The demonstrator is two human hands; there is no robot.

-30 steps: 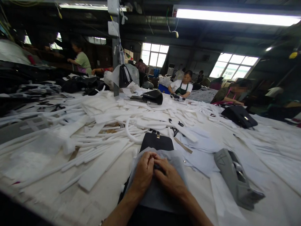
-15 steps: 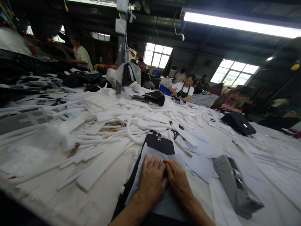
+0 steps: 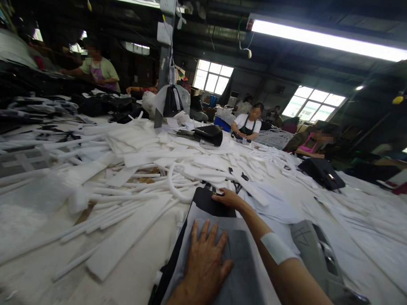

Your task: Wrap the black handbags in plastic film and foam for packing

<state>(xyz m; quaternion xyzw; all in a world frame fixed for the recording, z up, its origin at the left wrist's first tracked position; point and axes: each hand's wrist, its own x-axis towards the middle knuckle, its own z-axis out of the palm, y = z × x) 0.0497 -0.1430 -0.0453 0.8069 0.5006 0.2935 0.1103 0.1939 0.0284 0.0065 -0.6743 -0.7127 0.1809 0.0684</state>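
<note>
One left hand [image 3: 206, 259] splayed flat on pale sheet [image 3: 243, 249] | right hand [image 3: 227, 198], beyond it, at gold clasp [image 3: 214, 194] of black bag [image 3: 204, 205] | grip unclear

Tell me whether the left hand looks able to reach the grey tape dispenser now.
Probably not directly: the left hand lies on the pale sheet, and the right forearm crosses between it and the grey tape dispenser.

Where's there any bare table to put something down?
Bare table shows between the wide white strip and the black bag, left of the left hand. More shows at the near left, closer than the clear plastic. White scraps crowd the middle, and paper sheets lie by the grey tape dispenser.
</note>
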